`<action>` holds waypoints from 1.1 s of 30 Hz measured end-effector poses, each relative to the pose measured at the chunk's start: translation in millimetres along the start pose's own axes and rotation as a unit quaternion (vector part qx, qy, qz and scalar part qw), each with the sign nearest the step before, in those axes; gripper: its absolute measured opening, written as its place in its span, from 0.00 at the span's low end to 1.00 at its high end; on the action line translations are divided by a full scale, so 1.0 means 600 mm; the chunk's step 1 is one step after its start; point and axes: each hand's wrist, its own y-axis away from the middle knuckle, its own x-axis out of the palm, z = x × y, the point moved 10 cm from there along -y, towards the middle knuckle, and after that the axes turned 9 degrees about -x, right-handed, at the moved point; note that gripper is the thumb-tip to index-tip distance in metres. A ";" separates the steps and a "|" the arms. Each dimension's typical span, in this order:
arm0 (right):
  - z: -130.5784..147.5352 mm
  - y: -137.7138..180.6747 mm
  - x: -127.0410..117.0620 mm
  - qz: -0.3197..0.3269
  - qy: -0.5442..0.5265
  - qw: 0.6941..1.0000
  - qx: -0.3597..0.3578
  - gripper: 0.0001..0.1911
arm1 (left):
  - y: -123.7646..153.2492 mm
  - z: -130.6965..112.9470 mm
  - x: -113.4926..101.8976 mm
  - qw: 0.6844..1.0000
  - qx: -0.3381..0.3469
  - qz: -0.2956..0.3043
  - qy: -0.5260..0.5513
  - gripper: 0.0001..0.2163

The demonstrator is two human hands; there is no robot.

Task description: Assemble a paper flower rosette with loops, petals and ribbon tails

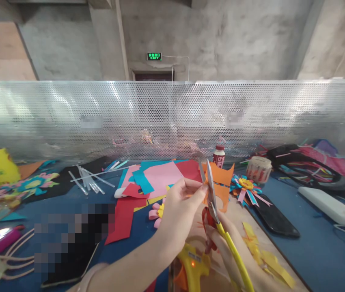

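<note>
My left hand (180, 211) pinches a piece of orange paper (223, 182) with a jagged cut edge, held up above the desk. My right hand (221, 247) is closed on yellow-handled scissors (212, 198), whose blades are open and set against the orange paper. Below my hands a yellow glue gun (192, 265) lies on a tan board (239, 219). Yellow paper scraps (264, 255) lie on the board to the right.
Sheets of pink, blue and red paper (157, 178) cover the blue desk. Nearby are a paper flower (247, 188), a tape roll (259, 168), a glue bottle (218, 156), a black phone (274, 221), glue sticks (89, 180) and a perforated metal screen (172, 117) behind.
</note>
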 end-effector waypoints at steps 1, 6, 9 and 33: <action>0.001 0.000 0.000 0.000 -0.001 1.000 0.000 0.04 | -0.001 0.001 0.000 1.000 -0.002 0.001 0.001 0.07; 0.005 0.001 0.000 0.003 -0.008 1.000 -0.001 0.04 | -0.004 0.004 -0.001 1.000 -0.004 0.005 -0.006 0.07; 0.008 0.003 -0.001 0.001 -0.008 1.000 -0.004 0.04 | -0.006 0.004 0.001 1.000 -0.002 0.011 -0.002 0.07; 0.000 0.011 0.001 0.001 -0.020 0.999 0.036 0.08 | -0.010 -0.001 0.002 0.999 -0.007 0.006 -0.035 0.07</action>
